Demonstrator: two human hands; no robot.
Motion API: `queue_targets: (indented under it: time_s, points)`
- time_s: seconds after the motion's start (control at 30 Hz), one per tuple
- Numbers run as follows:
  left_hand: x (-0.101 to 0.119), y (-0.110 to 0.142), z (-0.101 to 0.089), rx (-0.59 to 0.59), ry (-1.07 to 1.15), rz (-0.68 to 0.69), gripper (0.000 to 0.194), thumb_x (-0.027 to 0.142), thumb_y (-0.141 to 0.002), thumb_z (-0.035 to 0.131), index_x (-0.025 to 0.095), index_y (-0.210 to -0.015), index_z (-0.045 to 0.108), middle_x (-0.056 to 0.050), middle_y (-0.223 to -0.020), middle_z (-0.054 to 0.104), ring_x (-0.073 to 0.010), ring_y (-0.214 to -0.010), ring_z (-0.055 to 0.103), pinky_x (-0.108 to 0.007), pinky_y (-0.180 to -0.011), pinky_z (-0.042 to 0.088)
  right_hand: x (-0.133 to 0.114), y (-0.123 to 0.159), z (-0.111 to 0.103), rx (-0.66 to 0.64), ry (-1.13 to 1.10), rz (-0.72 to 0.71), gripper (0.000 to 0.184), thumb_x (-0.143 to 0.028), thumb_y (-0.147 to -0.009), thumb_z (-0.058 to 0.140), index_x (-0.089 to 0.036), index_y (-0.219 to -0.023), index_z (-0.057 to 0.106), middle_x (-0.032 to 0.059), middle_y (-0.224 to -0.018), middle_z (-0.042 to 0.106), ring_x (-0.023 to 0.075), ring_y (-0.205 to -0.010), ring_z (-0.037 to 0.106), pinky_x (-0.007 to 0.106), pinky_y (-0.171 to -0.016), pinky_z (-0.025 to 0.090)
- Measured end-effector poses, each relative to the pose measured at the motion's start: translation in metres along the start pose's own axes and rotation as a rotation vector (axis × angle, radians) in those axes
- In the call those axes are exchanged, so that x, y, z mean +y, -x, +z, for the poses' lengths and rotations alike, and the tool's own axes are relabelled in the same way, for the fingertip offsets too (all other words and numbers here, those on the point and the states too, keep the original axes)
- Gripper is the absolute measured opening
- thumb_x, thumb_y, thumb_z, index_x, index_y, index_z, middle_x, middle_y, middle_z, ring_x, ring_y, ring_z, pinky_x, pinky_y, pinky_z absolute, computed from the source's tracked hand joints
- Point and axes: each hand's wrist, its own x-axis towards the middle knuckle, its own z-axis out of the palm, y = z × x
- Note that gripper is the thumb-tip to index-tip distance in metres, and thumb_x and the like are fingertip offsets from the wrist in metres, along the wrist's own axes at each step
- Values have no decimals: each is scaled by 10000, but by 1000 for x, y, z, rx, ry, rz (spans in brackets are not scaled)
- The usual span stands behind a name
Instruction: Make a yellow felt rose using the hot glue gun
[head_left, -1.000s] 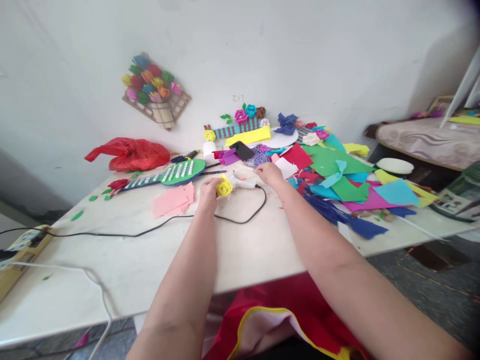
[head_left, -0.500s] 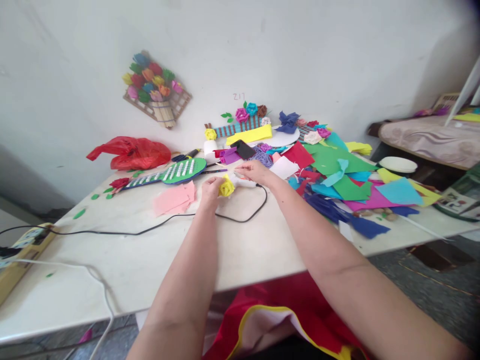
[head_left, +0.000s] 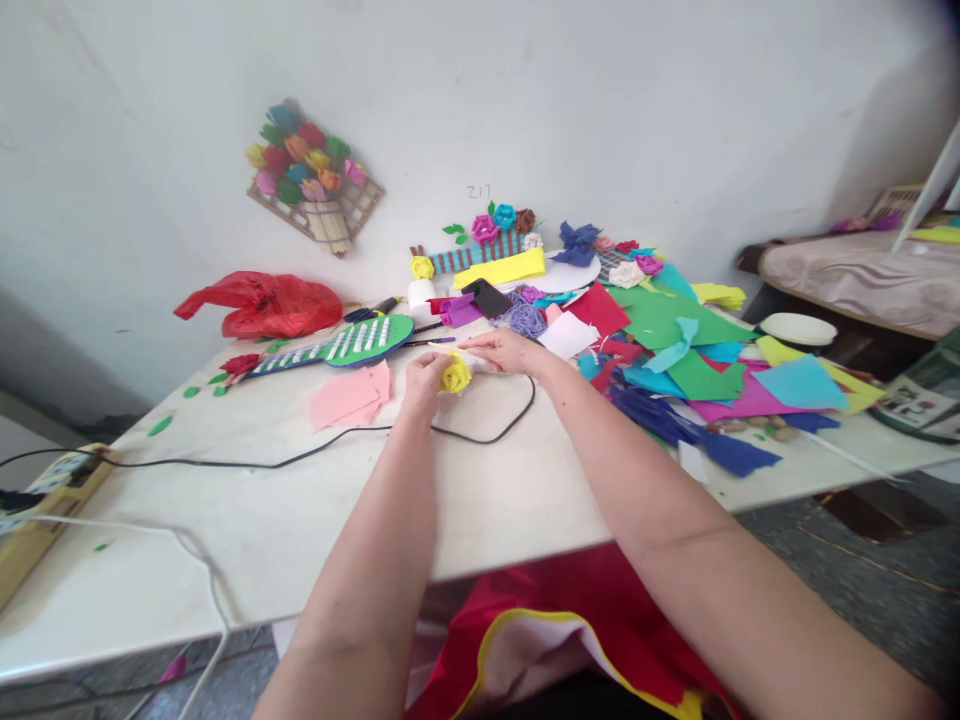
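A yellow crepe-paper flower [head_left: 455, 373] is pinched by my left hand [head_left: 424, 381], its face turned toward me. My right hand [head_left: 504, 350] reaches in from the right with its fingers together, the tips closed at the flower's upper edge. A pale strip along that edge spans the gap between both hands. Partly covered by my right hand is a white tool [head_left: 486, 364], which looks like a glue gun with a black cord [head_left: 533, 400]. Pink paper sheets [head_left: 351, 396] lie left of my left hand.
Coloured paper scraps [head_left: 697, 350] cover the table's right side. Behind my hands are a phone [head_left: 487, 297] and purple string [head_left: 523, 316]. A green-and-white woven piece [head_left: 367, 340] and a red bag [head_left: 274, 305] are at left. A power strip [head_left: 56, 500] is near the left edge.
My right hand's fingers have shifted slightly left and down to the flower's upper edge, covering more of the white tool. The left hand keeps the flower in nearly the same spot.
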Motion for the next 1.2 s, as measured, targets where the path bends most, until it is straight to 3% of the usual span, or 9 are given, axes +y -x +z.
queue_targets:
  time_s: [0.27,0.47,0.73,0.87,1.0,1.2]
  points:
    - [-2,-3,-1,-19,8,0,214,320,-501,746,169,-568,609,16,-519,574,-131,-502,534,-238,-514,390,-2,2,0,-6,-8,-6,450,-279,-897,501,-100,-1269,680,-88,-464,387,67,-466,318,210,-518,296]
    - [1,-1,0,-47,42,-25,250,324,-488,756,155,-652,673,-7,-577,623,-148,-544,572,-251,-538,420,-4,3,1,-15,-12,4,459,-337,-890,519,-115,-1251,695,-64,-534,484,68,-486,317,225,-535,314]
    - [2,1,0,-87,84,-47,245,310,-460,747,143,-614,656,-22,-553,622,-153,-530,580,-253,-522,417,-3,3,1,9,3,-114,426,-289,-868,531,-106,-1199,728,8,-686,683,112,-662,553,219,-637,419]
    - [2,0,0,-99,112,-58,250,305,-439,732,139,-611,658,-47,-568,651,-204,-602,646,-260,-528,439,2,-1,0,5,75,-158,404,-279,-869,542,-135,-1195,732,52,-907,775,164,-865,664,246,-766,486]
    - [3,0,1,-83,146,-67,235,294,-424,715,145,-592,648,-50,-550,649,-213,-587,650,-268,-520,452,5,-6,0,18,191,-179,369,-244,-881,547,-202,-1196,734,55,-1154,754,192,-1070,682,279,-927,489]
    - [3,0,3,-57,203,-77,224,301,-447,678,142,-600,642,-69,-572,665,-233,-609,667,-302,-553,504,6,-9,3,122,522,-135,320,-268,-903,585,-325,-1178,739,11,-1187,736,220,-1112,691,302,-943,497]
